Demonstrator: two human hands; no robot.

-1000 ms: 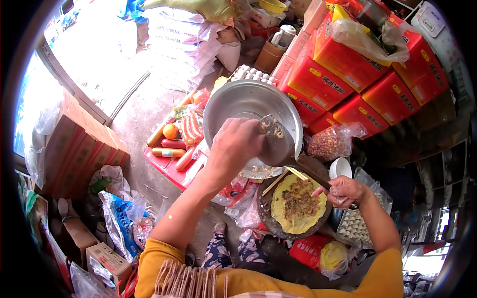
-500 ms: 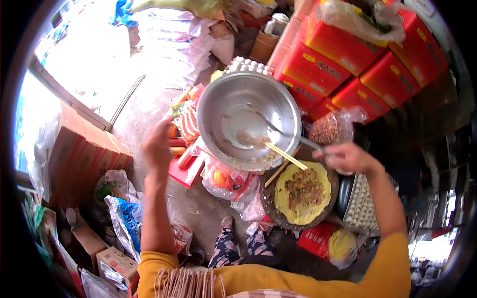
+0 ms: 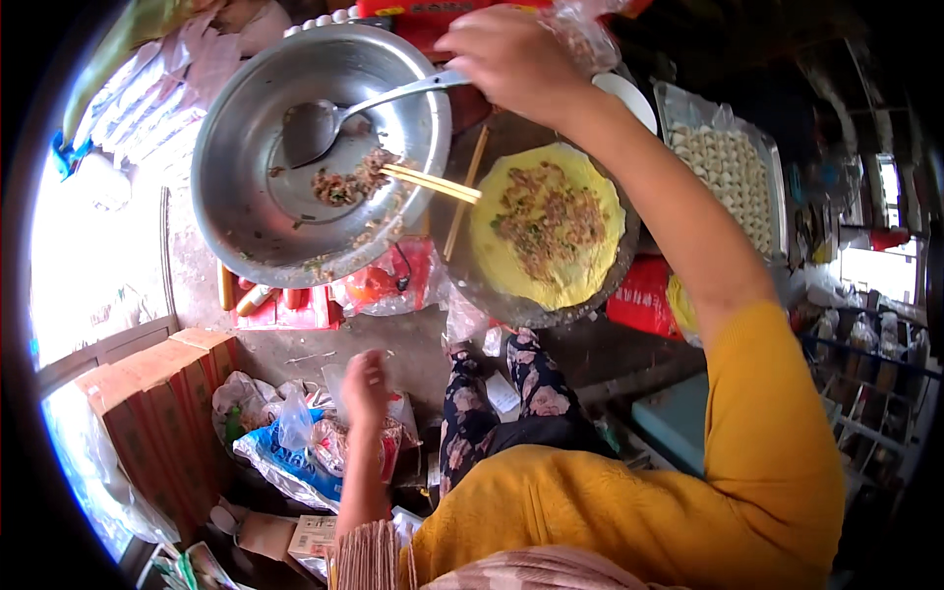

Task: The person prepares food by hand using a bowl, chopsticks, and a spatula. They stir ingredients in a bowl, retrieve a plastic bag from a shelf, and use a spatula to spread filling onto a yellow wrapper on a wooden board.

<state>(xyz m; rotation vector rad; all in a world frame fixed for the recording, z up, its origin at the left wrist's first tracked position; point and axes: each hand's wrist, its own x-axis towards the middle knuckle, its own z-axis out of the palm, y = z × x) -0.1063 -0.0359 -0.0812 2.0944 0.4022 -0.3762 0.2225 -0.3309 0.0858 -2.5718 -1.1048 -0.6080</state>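
A large metal basin (image 3: 236, 211) stands at the upper left, with minced meat filling (image 3: 344, 187) and green bits on its bottom. Inside it lies the bowl of a large metal spoon (image 3: 313, 133). Above the basin's right rim, my right hand (image 3: 516, 64) is closed at the end of the spoon's handle. Yellow chopsticks (image 3: 433, 183) stick out from the filling over the rim. To the right, a thin round yellow pancake (image 3: 487, 251) spread with filling lies on a dark round slab (image 3: 629, 246). My left hand (image 3: 366, 388), slightly blurred, hangs low with nothing in it, fingers pointing up.
Another pair of chopsticks (image 3: 464, 197) lies between basin and pancake. A tray of small pale dumplings (image 3: 728, 172) is at the right, near a white bowl (image 3: 629, 98). Cardboard boxes (image 3: 162, 403) and plastic bags (image 3: 295, 442) stand at lower left. Red boxes (image 3: 413, 25) are behind.
The view has turned, shifting basin and pancake. My left hand has dropped from beside the basin to low near my legs. My right hand has swung the spoon handle farther from the chopsticks.
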